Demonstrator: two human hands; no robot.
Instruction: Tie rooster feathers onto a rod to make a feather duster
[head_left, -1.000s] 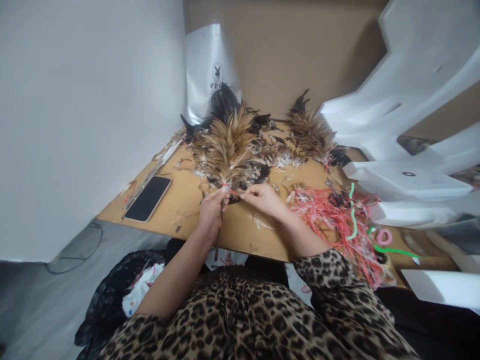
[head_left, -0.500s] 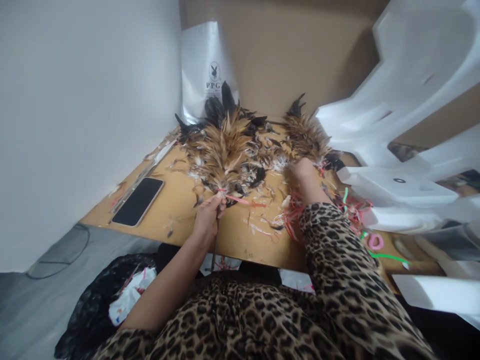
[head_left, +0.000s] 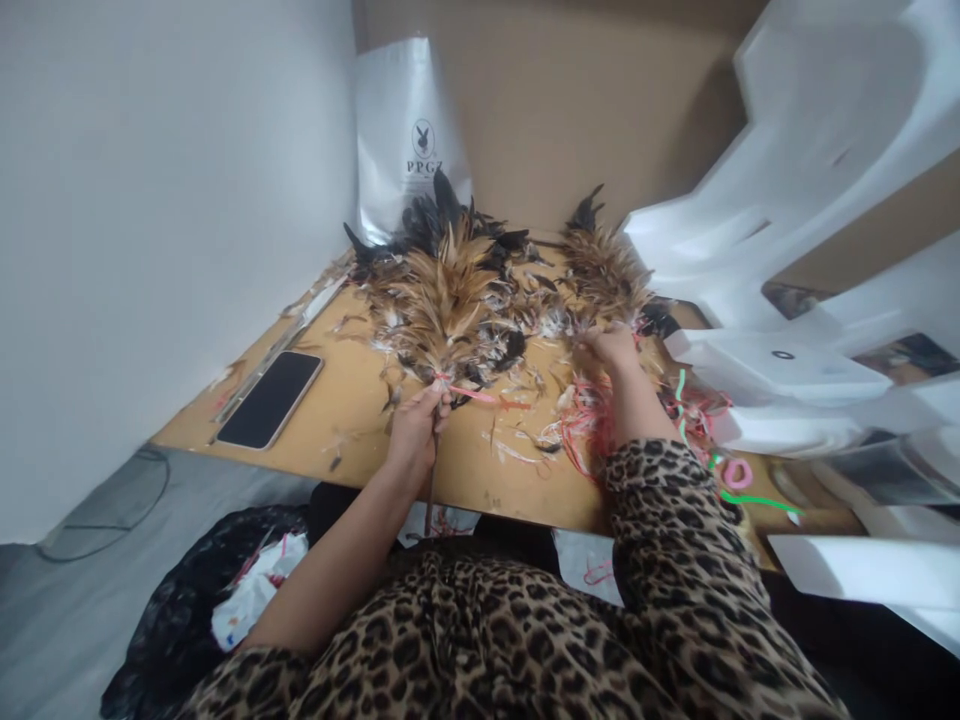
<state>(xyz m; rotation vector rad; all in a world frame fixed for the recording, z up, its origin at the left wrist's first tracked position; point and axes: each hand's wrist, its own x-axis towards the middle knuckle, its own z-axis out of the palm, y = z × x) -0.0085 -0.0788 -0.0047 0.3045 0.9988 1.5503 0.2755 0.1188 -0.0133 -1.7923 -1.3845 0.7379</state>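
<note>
My left hand point(head_left: 417, 428) is closed around the base of a brown and black feather bundle point(head_left: 442, 300), where a pink string point(head_left: 480, 395) is tied; a thin dark stick point(head_left: 430, 495) hangs down below the hand. My right hand point(head_left: 611, 348) reaches further out over the wooden table point(head_left: 360, 420) and pinches into a smaller heap of brown feathers point(head_left: 604, 275). What its fingers hold is hidden among the feathers.
A black phone point(head_left: 270, 398) lies at the table's left. Pink strings point(head_left: 592, 430) and green strips point(head_left: 754, 500) are strewn at the right. White foam blocks point(head_left: 787, 250) crowd the right side. A white bag point(head_left: 409, 135) leans on cardboard behind. A dark bag point(head_left: 217, 590) sits below.
My right hand let go of the pink string near the bundle and moved right and away to the smaller feather heap. My left hand kept its hold on the bundle.
</note>
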